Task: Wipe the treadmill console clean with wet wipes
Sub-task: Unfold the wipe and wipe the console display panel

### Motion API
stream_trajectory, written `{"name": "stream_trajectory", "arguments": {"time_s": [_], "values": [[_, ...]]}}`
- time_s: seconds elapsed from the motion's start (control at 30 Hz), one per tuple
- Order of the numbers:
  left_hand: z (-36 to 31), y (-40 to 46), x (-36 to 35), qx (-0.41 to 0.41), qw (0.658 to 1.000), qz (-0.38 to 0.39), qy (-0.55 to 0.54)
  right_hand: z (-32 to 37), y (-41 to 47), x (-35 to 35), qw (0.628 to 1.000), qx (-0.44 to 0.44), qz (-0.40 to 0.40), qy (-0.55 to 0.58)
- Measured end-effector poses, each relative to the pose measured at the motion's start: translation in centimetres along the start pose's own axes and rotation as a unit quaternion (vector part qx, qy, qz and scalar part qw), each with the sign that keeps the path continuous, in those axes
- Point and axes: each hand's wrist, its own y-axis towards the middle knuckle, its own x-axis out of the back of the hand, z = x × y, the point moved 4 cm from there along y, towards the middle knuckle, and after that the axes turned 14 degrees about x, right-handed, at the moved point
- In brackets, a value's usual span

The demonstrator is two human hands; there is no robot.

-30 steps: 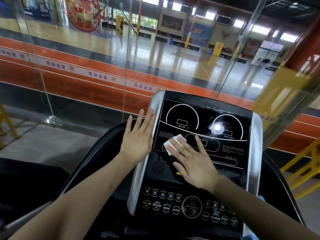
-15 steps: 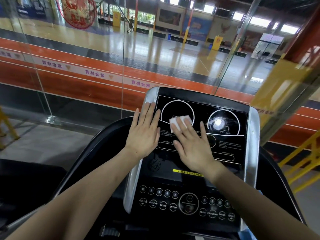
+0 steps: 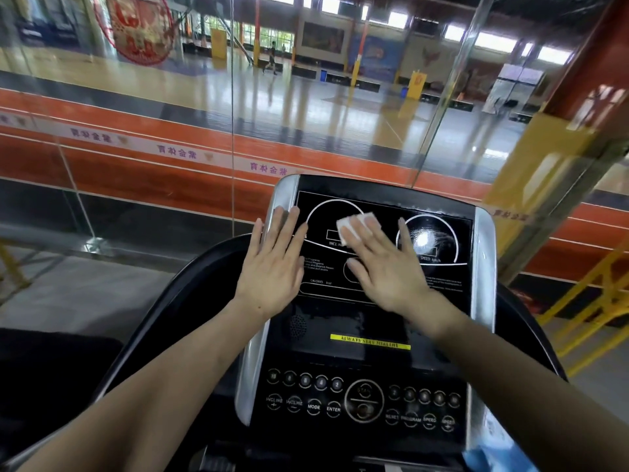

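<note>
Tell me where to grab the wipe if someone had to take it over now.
Take the wipe by its far edge, coming from the top of the console. That strip pokes out beyond the right hand; the rest is pressed flat under its fingers. Lying flat on the sloped panel, it probably needs that edge peeled up and pinched.

One treadmill console (image 3: 439, 321), one white wet wipe (image 3: 357, 226), two bare hands, left (image 3: 272, 267) and right (image 3: 388, 270).
</note>
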Motion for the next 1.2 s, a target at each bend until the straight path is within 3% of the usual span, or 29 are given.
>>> {"name": "stream_trajectory", "arguments": {"time_s": [0.13, 0.3, 0.57, 0.73, 1.0, 1.2], "values": [[0.0, 0.0, -0.1, 0.003, 1.0, 0.0, -0.002, -1.9, 1.3, 0.5, 0.999, -0.047, -0.018, 0.019], [0.0, 0.1, -0.2, 0.007, 1.0, 0.001, -0.008, 0.9, -1.2, -1.3, 0.993, -0.1, -0.043, 0.048], [-0.1, 0.0, -0.1, 0.0, 1.0, -0.005, -0.019, 7.6, -8.4, -4.8, 0.998, -0.041, -0.01, 0.051], [0.0, -0.1, 0.0, -0.004, 1.0, -0.007, -0.012, 5.4, -8.4, -3.5, 0.999, -0.011, 0.011, 0.031], [0.0, 0.0, 0.0, -0.006, 1.0, 0.003, -0.012, -3.1, -1.1, 0.2, 0.993, -0.118, -0.014, 0.025], [-0.4, 0.1, 0.2, 0.002, 1.0, 0.017, -0.015, 0.7, -4.9, -2.1, 0.985, -0.149, -0.045, 0.071]]}}
